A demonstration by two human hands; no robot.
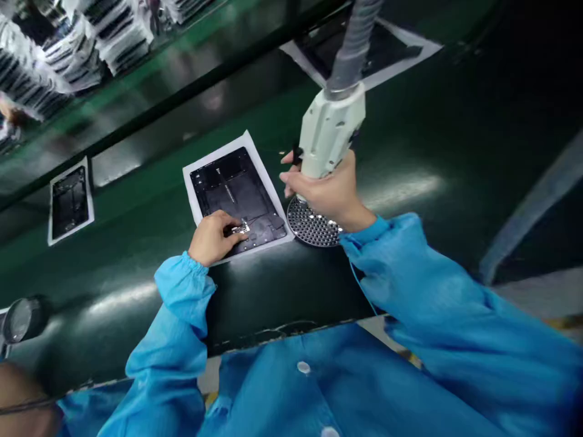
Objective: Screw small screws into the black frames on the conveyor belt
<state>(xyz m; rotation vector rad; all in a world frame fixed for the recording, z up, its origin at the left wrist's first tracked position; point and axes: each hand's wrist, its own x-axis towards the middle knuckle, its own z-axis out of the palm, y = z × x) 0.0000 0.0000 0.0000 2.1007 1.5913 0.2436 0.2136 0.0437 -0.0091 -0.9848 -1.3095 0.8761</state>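
My left hand (215, 235) rests over the lower part of a black device housing (246, 188), thumb and forefinger closed about a small silver metal part (241, 227). The housing lies flat on a white sheet (192, 193); a thin silver strip (225, 185) shows inside it. Wrapped in my right hand (334, 191) is a pale electric screwdriver (325, 130), upright, with a grey ribbed hose (354, 45) rising from its top. Its lower end is by a round metal tray of small holes (314, 226), which touches the sheet's right corner. The driver's tip is mostly hidden.
Another black housing (70, 203) lies on white backing to the left, and a further one (314, 45) at the back, partly behind the hose. A round dark container (22, 320) stands at far left. Stacked sheets (113, 36) fill the upper left. Another person's arm (25, 400) shows lower left.
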